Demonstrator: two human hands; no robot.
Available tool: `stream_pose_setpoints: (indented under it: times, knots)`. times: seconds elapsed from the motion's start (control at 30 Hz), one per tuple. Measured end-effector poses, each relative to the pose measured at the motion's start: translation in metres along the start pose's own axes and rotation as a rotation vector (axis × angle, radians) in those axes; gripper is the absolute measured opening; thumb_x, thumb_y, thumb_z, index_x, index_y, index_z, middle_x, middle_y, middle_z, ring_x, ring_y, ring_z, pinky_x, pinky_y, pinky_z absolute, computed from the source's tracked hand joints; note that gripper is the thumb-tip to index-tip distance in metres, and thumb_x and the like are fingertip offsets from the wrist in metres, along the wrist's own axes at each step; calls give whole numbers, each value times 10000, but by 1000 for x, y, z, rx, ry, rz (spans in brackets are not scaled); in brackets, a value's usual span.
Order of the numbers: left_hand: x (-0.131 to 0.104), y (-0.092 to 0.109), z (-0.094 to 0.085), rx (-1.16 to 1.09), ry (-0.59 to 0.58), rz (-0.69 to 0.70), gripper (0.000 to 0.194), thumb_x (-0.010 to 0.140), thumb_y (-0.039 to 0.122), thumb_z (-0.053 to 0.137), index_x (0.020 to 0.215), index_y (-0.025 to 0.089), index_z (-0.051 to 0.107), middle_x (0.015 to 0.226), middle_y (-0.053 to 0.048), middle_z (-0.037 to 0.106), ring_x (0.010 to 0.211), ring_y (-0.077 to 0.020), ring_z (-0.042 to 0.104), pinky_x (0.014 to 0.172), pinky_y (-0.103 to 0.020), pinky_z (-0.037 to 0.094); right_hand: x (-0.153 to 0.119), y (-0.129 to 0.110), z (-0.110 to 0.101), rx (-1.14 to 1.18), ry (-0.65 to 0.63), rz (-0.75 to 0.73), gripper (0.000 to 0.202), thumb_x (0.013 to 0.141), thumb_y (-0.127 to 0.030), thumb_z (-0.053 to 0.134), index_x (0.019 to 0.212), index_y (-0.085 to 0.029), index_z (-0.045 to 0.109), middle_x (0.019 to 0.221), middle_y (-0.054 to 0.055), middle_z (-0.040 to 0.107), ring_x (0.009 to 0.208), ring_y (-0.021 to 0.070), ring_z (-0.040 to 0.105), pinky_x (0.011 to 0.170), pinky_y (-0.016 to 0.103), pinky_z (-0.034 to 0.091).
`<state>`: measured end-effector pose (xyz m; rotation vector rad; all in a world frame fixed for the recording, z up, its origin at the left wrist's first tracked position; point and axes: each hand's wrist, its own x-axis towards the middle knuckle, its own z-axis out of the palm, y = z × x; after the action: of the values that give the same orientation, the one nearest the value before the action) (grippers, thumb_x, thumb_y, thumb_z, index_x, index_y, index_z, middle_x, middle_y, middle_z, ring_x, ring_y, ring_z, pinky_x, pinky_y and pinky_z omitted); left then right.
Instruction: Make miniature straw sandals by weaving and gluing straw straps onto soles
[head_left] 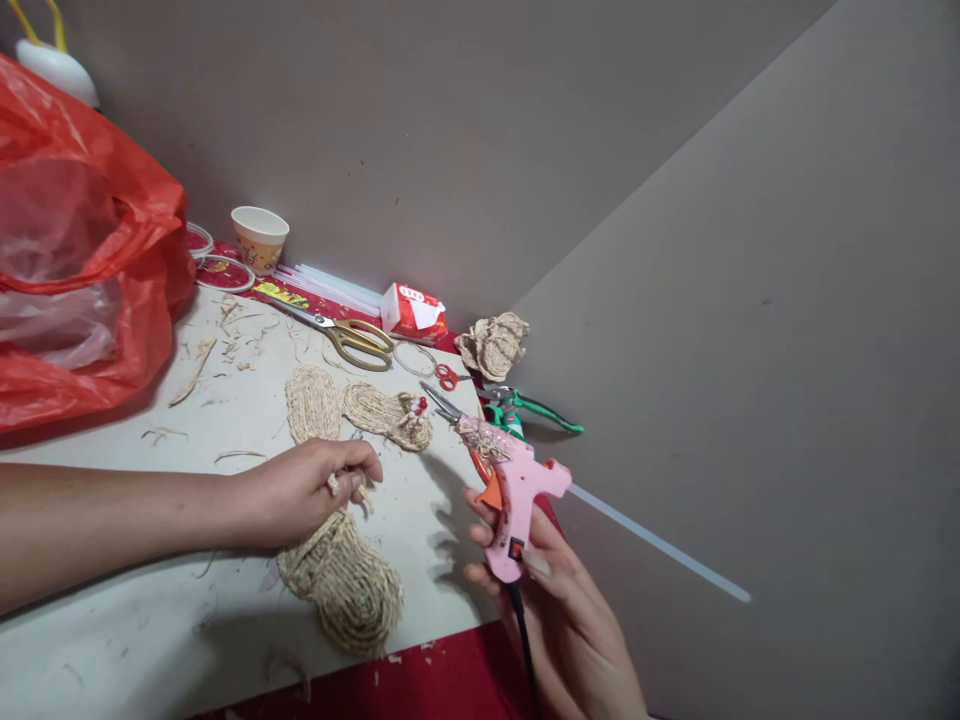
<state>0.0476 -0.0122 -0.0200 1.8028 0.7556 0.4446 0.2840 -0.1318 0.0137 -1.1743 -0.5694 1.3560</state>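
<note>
My right hand (pixel 555 600) is closed on the handle of a pink glue gun (pixel 517 500), its thumb beside the red switch and a clear glue stick (pixel 660 543) jutting from the back. My left hand (pixel 315 485) pinches a short piece of straw cord (pixel 366 497) above the board. Under and below it lies a coiled straw braid piece (pixel 360 590). Just beyond are a flat braided sole (pixel 313 403) and a small woven slipper (pixel 386 413) with red and white beads.
Gold-handled scissors (pixel 361 345), small red scissors (pixel 445 377), green-handled pliers (pixel 547 408) and a tissue pack (pixel 412 312) lie near the wall. A paper cup (pixel 259 240) and glue sticks (pixel 330 288) stand behind. A red plastic bag (pixel 142 250) fills the left.
</note>
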Motion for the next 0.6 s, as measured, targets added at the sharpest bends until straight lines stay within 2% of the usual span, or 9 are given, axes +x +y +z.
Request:
stream_pose_setpoints:
  times: [0.1,0.27,0.43,0.6]
  knots:
    - [0,-1,0,6,-7,9,211,883,201,383,990,186,563,845,-19,628,828,-169,625,752,-276,460,1,3,0,-65,16,-45,363,840,-230,640,1202,-221,626,1256,102,631,860,172,651,712,292,574]
    - [1,0,-1,57,8,0,210,879,204,397,990,184,573,854,-23,635,830,-175,604,760,-282,451,2,8,-2,-58,41,-108,315,870,-219,613,1183,-212,642,1030,51,711,717,110,630,668,200,541]
    - [2,-1,-1,76,11,-6,215,884,224,401,1003,185,576,863,-27,637,825,-181,596,762,-292,449,3,9,-2,-23,68,-171,317,859,-142,602,1158,-232,657,1109,45,679,670,92,575,616,195,527]
    - [3,-2,-1,44,-4,-14,208,884,226,405,999,183,572,856,-23,642,826,-181,607,757,-285,453,0,5,-4,-20,29,-166,294,861,-214,600,1149,-191,657,1142,82,655,699,108,568,630,217,530]
